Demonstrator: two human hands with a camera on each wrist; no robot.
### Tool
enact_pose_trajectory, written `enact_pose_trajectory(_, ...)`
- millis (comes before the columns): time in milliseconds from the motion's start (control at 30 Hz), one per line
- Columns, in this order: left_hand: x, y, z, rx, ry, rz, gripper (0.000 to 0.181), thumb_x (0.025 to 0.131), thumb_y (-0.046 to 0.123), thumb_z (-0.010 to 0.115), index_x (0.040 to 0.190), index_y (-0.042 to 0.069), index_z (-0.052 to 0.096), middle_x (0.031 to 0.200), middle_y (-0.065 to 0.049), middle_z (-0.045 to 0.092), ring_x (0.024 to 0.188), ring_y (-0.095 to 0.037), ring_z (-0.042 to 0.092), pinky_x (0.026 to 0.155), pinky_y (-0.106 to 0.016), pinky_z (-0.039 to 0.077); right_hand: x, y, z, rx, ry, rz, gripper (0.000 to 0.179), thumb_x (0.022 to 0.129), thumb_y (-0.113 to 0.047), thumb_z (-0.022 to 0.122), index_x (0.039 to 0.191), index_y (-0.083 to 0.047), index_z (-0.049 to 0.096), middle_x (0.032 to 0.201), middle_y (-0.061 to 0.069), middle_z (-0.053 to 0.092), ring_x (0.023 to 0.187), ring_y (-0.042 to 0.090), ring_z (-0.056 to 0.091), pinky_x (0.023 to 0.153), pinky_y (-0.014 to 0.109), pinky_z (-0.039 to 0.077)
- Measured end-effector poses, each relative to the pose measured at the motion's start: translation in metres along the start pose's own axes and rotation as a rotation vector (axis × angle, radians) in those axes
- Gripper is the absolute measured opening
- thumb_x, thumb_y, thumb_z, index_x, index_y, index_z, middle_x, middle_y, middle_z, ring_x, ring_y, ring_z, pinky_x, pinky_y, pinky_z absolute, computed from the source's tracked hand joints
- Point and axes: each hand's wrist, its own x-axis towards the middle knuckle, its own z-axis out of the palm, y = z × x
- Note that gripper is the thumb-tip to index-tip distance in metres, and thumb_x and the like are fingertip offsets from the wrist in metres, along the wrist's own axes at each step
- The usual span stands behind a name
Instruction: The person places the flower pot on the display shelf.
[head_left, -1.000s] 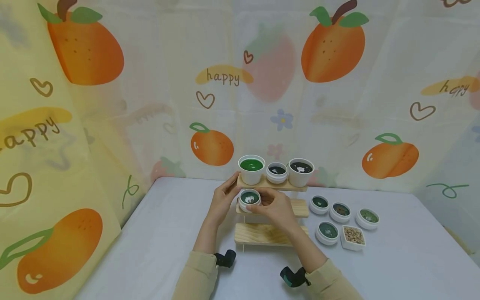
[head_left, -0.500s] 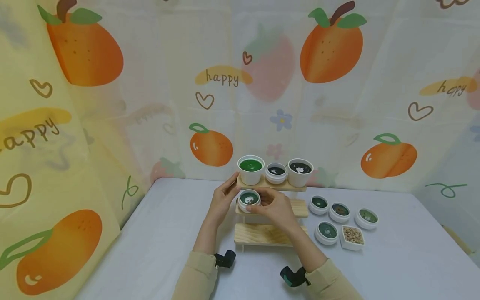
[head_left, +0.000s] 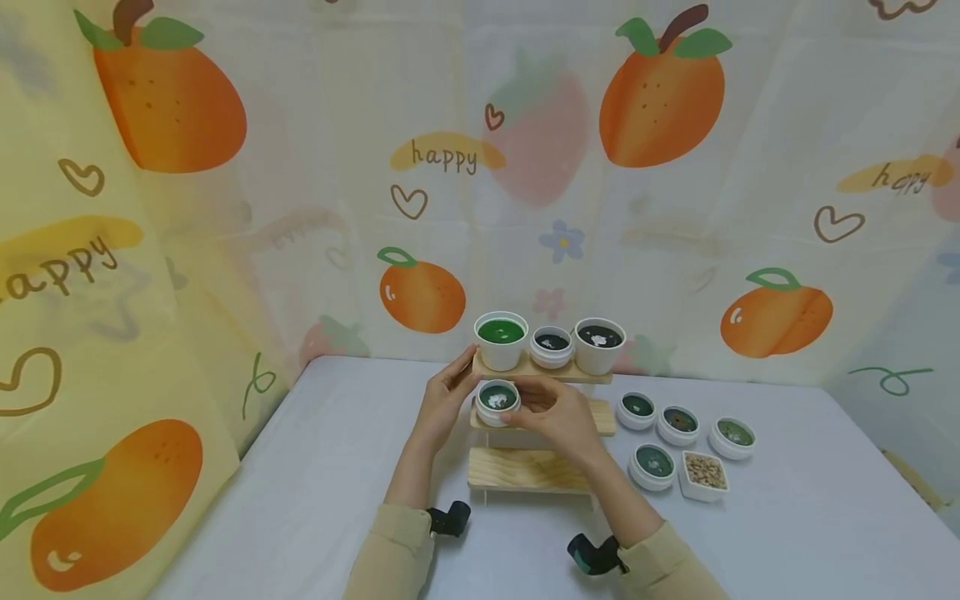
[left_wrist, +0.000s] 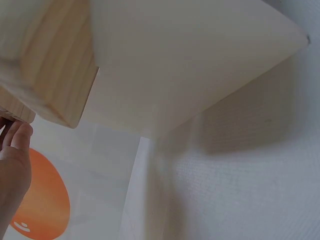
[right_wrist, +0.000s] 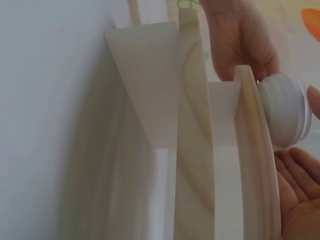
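Cup of dark green stuff (head_left: 495,410) sits at the left end of the middle wooden shelf (head_left: 602,417). Your right hand (head_left: 555,412) curves beside it, can't tell if it's clamped; your left hand (head_left: 442,402), fingers straightish, touches the end of the top shelf (head_left: 547,372).

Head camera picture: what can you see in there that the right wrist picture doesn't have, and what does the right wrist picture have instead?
Only the head view shows the small square white dish of tan bits, the tall round white cup with bright green contents, and what is inside the small ridged round white cup: something dark green with white blotches.

Only the right wrist view shows the broad face of a flat whitish support panel.

Both show that ridged cup's outside, the left hand, the right hand and pale wooden shelf boards.
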Motion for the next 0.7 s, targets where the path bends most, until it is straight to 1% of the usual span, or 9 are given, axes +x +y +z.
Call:
enact_pose_trajectory(300,0.002,-0.002,0.000,-0.008,0.009,-0.001,0.054,0.097,0.023,0.063,0.148,0.018,0.046,0.156,0.002,0.045,0.144,-0.020,0.045,0.120,-0.034,0.037,-0.006,0.001,-0.011,-0.017,0.001,-0.028,0.055,0.077,-0.023,0.085,0.125,-0.007,0.066,0.125,0.016,0.070,0.115,0.030,0.069,0.102,0.039,0.057)
enact_pose_trajectory(400,0.001,-0.002,0.000,-0.003,0.010,-0.006,0.054,0.097,0.023,0.063,0.148,0.019,0.046,0.157,0.002,0.044,0.144,-0.020,0.045,0.121,-0.035,0.037,-0.010,0.001,-0.015,-0.024,0.004,-0.032,0.057,0.076,-0.021,0.085,0.127,-0.005,0.065,0.126,0.018,0.069,0.115,0.030,0.069,0.101,0.037,0.057)
enact_pose_trajectory(533,0.001,-0.001,0.000,0.005,0.011,-0.011,0.054,0.097,0.023,0.062,0.148,0.019,0.046,0.157,0.001,0.043,0.145,-0.020,0.044,0.121,-0.035,0.036,-0.013,0.002,-0.022,-0.019,0.020,-0.019,0.057,0.077,-0.019,0.085,0.128,-0.004,0.064,0.127,0.018,0.069,0.115,0.030,0.069,0.099,0.035,0.058)
enact_pose_trajectory(700,0.001,-0.001,0.000,0.006,0.009,-0.008,0.054,0.097,0.023,0.062,0.149,0.019,0.046,0.157,0.001,0.043,0.145,-0.020,0.044,0.120,-0.035,0.037,-0.018,0.006,-0.030,-0.009,0.033,0.005,0.057,0.077,-0.020,0.085,0.128,-0.007,0.064,0.128,0.016,0.068,0.118,0.029,0.068,0.098,0.030,0.058)
